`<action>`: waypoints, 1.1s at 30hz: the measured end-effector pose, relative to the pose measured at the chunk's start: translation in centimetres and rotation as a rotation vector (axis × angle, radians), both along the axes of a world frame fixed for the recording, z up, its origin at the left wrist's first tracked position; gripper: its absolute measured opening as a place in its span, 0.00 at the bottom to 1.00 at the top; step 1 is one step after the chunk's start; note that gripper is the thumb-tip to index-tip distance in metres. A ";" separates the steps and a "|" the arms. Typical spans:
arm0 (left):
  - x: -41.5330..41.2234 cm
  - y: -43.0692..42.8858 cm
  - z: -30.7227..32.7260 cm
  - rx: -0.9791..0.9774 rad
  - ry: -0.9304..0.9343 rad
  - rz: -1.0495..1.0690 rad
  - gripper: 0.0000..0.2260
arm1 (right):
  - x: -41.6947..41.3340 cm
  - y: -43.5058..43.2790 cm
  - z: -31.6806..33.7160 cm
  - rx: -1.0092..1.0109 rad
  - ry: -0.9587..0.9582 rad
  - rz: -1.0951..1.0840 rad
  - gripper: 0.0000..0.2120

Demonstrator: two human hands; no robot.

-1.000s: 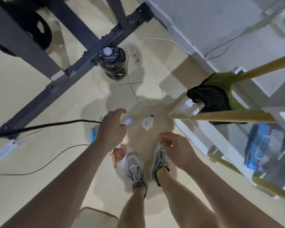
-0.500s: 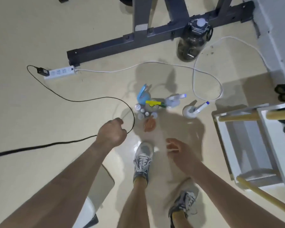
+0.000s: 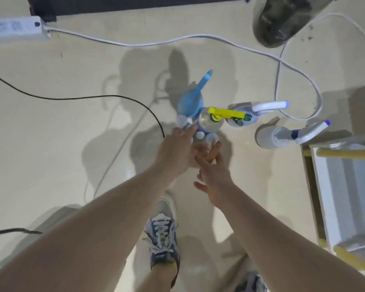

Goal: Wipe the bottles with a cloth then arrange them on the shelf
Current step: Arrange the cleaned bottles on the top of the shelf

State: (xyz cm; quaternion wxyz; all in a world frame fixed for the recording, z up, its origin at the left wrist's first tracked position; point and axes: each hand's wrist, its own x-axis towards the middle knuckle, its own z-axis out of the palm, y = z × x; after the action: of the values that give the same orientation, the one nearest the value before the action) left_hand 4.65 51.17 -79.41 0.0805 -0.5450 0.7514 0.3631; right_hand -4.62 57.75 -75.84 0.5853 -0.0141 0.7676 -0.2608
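Head view: the job looks barely begun. Every bottle seen stands on the glossy cream floor (image 3: 51, 133), bunched together: a blue plastic spray bottle (image 3: 191, 100), a clear bottle with a yellow trigger (image 3: 211, 123) and small white-capped bottles (image 3: 199, 135). A white spray bottle (image 3: 282, 135) stands apart, near the white shelf with yellow rails (image 3: 322, 186). No cloth shows, so wiping and shelving both remain. The left hand (image 3: 177, 148) reaches with straight fingers to the small bottles. The right hand (image 3: 215, 175) is spread beside a blurred orange bottle (image 3: 200, 151). Neither grip holds anything that I can make out.
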 end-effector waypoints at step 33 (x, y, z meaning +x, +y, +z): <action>-12.4 4.6 56.4 -0.443 0.215 -0.434 0.08 | -20.6 14.3 57.8 -0.669 0.634 0.029 0.14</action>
State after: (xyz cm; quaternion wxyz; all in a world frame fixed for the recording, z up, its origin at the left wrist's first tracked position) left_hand -7.70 55.82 -23.02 -0.0440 -0.3350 0.9150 0.2207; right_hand -25.27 72.06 -18.04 0.2883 -0.2922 0.7821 -0.4689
